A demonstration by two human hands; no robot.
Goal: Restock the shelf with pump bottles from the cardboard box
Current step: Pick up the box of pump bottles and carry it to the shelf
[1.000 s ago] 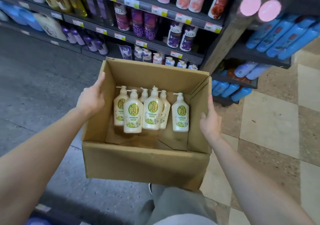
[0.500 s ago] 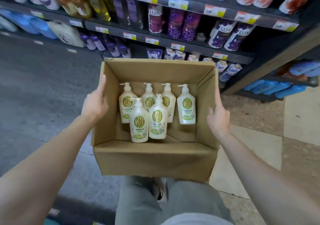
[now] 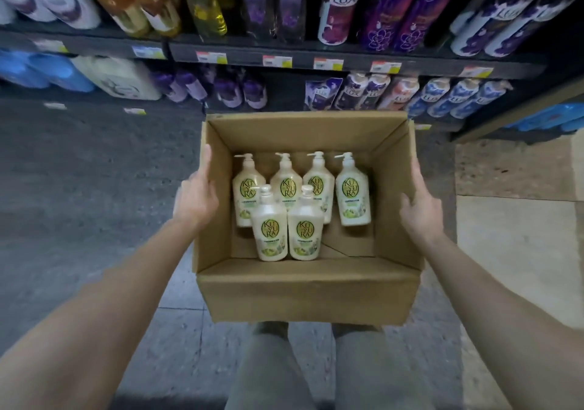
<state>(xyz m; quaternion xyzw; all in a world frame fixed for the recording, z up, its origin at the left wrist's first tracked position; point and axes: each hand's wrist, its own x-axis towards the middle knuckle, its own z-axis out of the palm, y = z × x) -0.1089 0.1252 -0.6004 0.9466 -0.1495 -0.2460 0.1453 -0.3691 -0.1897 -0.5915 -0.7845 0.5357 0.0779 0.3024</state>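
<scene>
An open cardboard box (image 3: 308,289) is held in front of me, above the floor. Several cream pump bottles (image 3: 272,229) with green oval labels stand upright inside it, most in a back row and two in front. My left hand (image 3: 197,199) grips the box's left wall, thumb along the rim. My right hand (image 3: 420,205) presses flat against the right wall from outside. The dark shelf (image 3: 347,62) with price tags stands straight ahead, stocked with purple, white and blue bottles.
Purple bottles (image 3: 234,92) and refill pouches (image 3: 322,93) line the bottom shelf just beyond the box. Blue packs (image 3: 34,71) and a white jug (image 3: 121,77) sit at the left. Another shelf unit (image 3: 543,119) stands at the right. My grey-trousered legs (image 3: 316,371) are below the box.
The view has swung left and closer to the shelf, which now faces me squarely. The box sits level and centred; the bottles inside have shifted into two rows. Both hands keep their hold.
</scene>
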